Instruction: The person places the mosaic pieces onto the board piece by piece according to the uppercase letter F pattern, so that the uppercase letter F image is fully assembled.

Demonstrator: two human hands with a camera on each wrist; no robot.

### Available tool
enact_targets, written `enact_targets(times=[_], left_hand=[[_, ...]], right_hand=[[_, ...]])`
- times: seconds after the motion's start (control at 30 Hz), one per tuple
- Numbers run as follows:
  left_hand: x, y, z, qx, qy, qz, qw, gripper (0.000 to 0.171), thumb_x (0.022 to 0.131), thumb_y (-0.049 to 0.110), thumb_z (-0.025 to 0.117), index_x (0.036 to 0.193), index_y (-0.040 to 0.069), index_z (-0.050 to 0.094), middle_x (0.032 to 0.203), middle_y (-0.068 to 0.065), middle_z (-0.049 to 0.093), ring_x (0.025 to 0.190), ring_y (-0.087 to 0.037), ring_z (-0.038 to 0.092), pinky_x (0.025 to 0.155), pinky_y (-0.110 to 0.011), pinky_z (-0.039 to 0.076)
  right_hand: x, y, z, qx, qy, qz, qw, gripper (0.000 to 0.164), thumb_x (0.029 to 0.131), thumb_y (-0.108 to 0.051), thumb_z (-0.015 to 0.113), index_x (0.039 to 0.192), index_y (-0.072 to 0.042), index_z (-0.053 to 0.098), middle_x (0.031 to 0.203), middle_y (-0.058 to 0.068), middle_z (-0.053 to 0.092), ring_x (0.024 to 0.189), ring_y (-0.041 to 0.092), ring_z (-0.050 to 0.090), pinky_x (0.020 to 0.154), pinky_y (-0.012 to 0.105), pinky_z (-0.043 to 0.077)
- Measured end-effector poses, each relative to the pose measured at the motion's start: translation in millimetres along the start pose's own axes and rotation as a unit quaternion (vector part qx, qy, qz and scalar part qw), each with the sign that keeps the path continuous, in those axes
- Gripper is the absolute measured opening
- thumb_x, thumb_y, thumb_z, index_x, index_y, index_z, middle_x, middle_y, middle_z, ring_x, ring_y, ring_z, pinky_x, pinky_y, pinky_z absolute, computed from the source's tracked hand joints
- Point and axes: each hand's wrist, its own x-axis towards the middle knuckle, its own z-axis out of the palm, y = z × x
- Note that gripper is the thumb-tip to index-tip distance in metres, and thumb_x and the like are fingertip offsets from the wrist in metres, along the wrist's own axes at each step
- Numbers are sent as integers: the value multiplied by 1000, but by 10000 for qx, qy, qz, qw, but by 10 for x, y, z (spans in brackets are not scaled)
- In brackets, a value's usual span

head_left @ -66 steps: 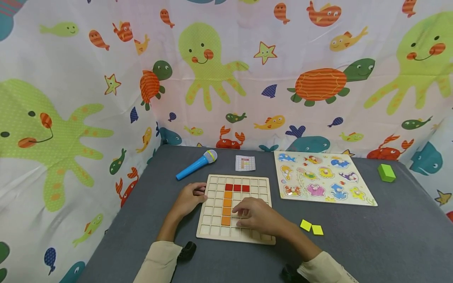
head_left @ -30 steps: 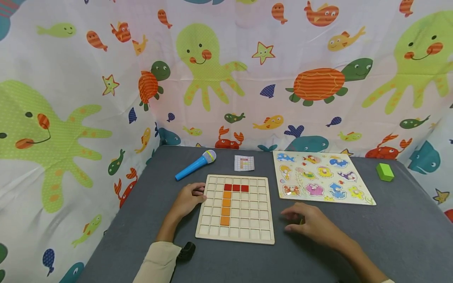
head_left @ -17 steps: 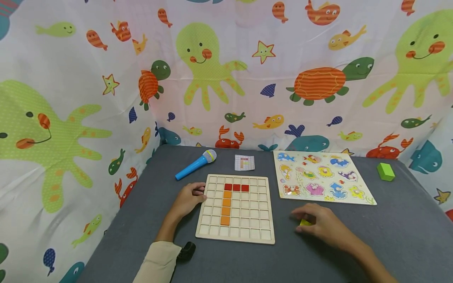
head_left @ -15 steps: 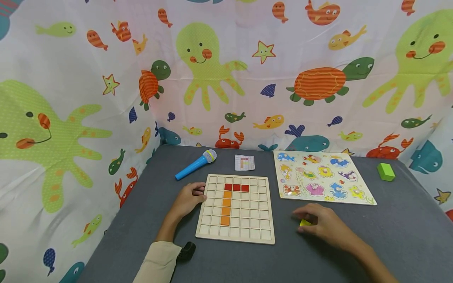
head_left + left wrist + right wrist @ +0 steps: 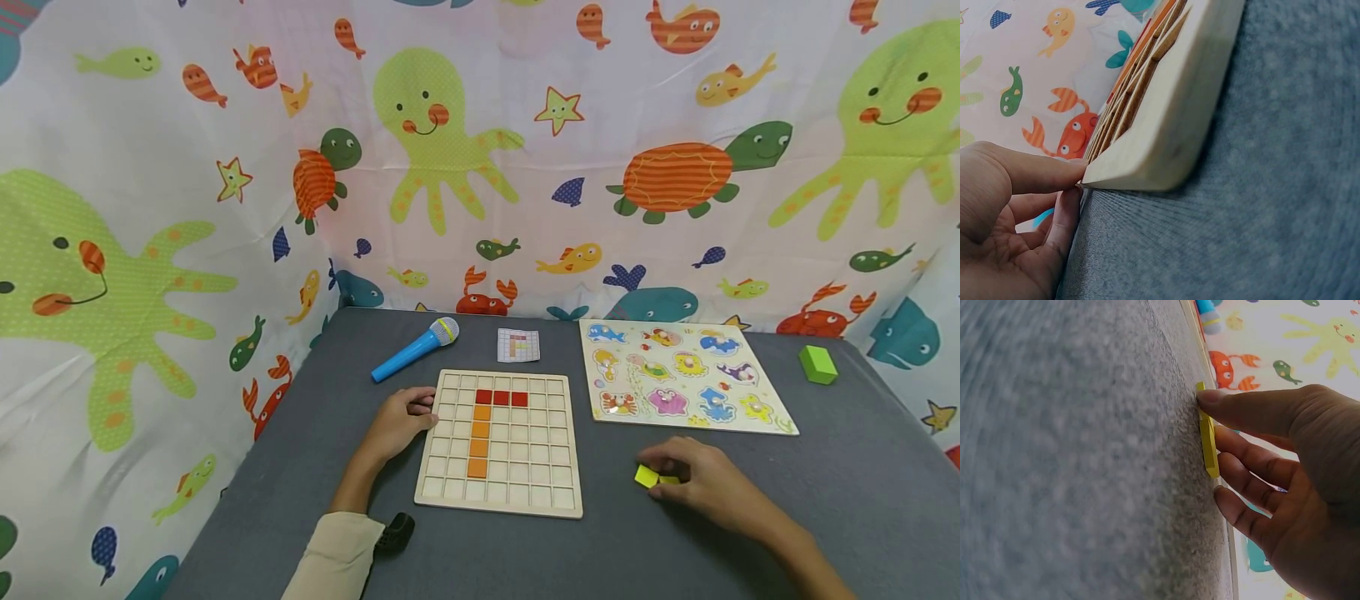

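My left hand (image 5: 397,423) pinches the left edge of a wooden grid board (image 5: 525,492); in the left wrist view the thumb and a finger (image 5: 1047,175) meet at its corner (image 5: 1147,164). In the grid lie several red tiles (image 5: 501,398) in a row, with several orange tiles (image 5: 478,447) in a column below the leftmost. To the right of the board, my right hand (image 5: 701,479) has curled fingers at two yellow tiles (image 5: 647,476) on the table. In the right wrist view its thumb touches one yellow tile (image 5: 1202,394); the fingertips are partly hidden behind them.
Behind the board are a blue toy microphone (image 5: 415,351) and a small printed grid card (image 5: 518,345). A sea-animal puzzle board (image 5: 686,375) lies at back right, with a green block (image 5: 817,365) beyond it. A patterned cloth (image 5: 495,167) hangs behind the grey table (image 5: 480,554).
My right hand has moved from over the grid board to the yellow tiles, then shifted slightly right, uncovering the left one. The left hand still holds the board's edge.
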Motion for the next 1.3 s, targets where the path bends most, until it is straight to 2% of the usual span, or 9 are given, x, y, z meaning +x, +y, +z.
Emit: enact_targets(times=[0.23,0.47,0.67,0.9,1.3], left_hand=[[2,2,7,22,20,15,10000,47,97,8,75,143,6,65,125,-9,65,112,-21,66,99,-42,57],[11,6,12,68,35,-15,10000,47,97,9,75,143,7,66,124,-8,65,111,-21,66,99,-42,57],[7,9,9,71,42,-3,10000,47,97,9,76,142,6,66,124,-8,65,111,-21,66,99,-43,56],[-6,16,-2,56,49,-1,10000,47,97,8,76,143,6,66,124,-9,65,112,-21,66,100,-43,56],[0,23,1,91,57,-41,9999,47,97,9,76,143,7,66,124,-9,64,111,-21,66,100,-43,56]], right_hand=[[-1,25,-13,-35,-80,-18,10000,31,89,-23,86,117,-16,78,100,-9,67,88,4,59,74,24,53],[-2,9,-22,-172,-86,30,9998,30,88,-20,86,117,-17,78,100,-10,67,90,4,59,76,24,53],[2,-6,-15,-253,-86,129,9996,32,87,-25,87,117,-18,78,101,-10,65,90,4,57,75,25,52],[7,-1,6,-297,-31,-75,9995,29,88,-24,87,114,-15,79,97,-10,64,85,3,55,71,24,50],[41,-21,38,-311,14,-253,9992,25,90,-25,85,114,-18,79,97,-12,64,85,2,57,72,24,52]])
